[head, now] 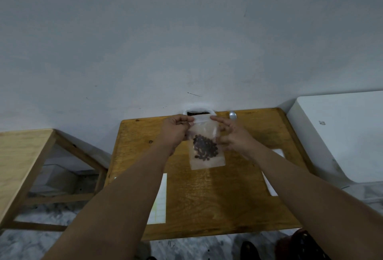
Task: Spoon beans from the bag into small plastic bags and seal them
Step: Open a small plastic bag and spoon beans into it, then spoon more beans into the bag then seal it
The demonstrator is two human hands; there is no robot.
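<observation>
1 head view, downward over table (207, 201)

The small clear plastic bag (207, 162) in front of you is thin, smooth film, slightly cloudy, and the dark beans (205, 149) inside look matt. Below it, the orange-brown wooden table (207, 197) carries a glossy varnish over visible grain. At your left, the pale wooden table (20, 156) looks matt and raw. The small silver spoon (233, 115) shines like metal.

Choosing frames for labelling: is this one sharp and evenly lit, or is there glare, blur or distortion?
Head view: dim, flat light; a soft sheen on the table below the small bag; wide-angle lens bows the table edges; left hand and right hand slightly soft, beans distinguishable.
</observation>
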